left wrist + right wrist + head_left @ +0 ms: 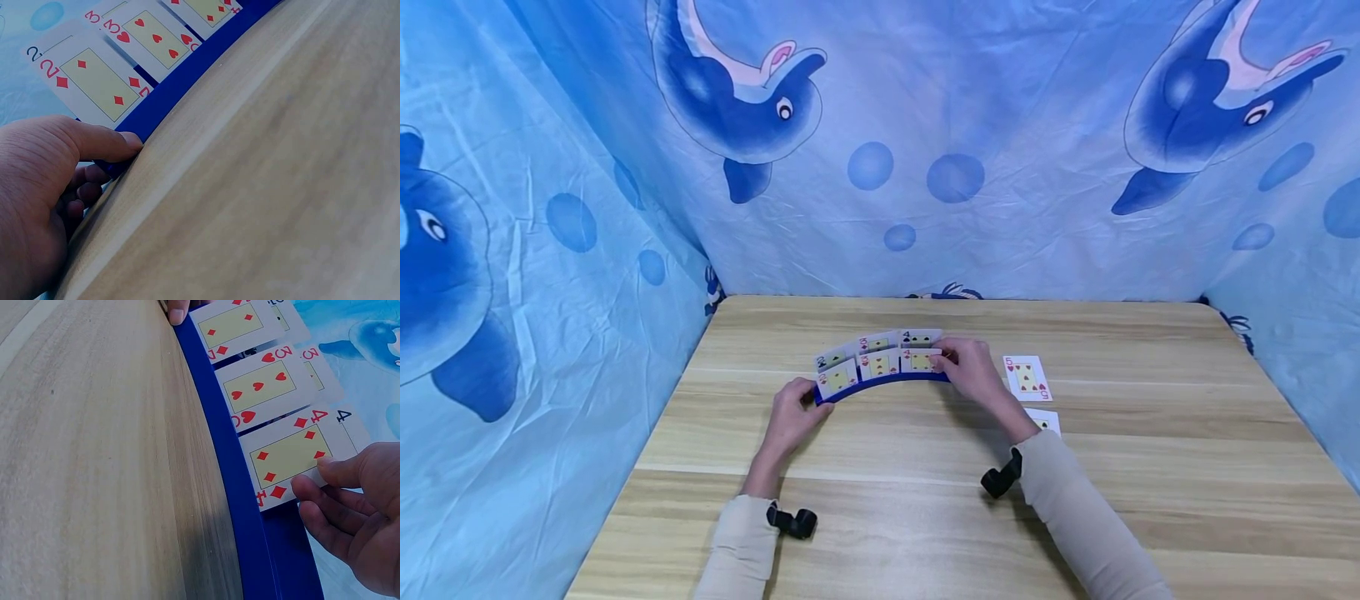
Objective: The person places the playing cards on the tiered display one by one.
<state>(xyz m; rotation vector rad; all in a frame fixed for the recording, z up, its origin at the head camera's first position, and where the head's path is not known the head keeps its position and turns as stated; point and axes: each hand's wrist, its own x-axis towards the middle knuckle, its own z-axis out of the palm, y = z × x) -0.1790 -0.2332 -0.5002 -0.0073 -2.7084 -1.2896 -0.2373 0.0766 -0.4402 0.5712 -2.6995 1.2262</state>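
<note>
A curved blue card holder [887, 380] stands on the table with two rows of playing cards upright in it. Its front row has a two of diamonds [94, 81], a three of hearts [259, 387] and a four of diamonds [275, 478]. Behind them show a black two, a red three and a black four [921, 337], partly covered. My left hand [788, 417] pinches the holder's left end, thumb on the front. With thumb and fingertips, my right hand [972, 371] pinches the right edge of the four of diamonds, which sits in the holder.
Right of my right hand, a five of hearts [1026, 377] lies face up on the wooden table [880, 517]. Just nearer is another card [1049, 420], partly hidden by the right wrist. A blue dolphin-print cloth [880, 100] hangs behind the table and at both sides.
</note>
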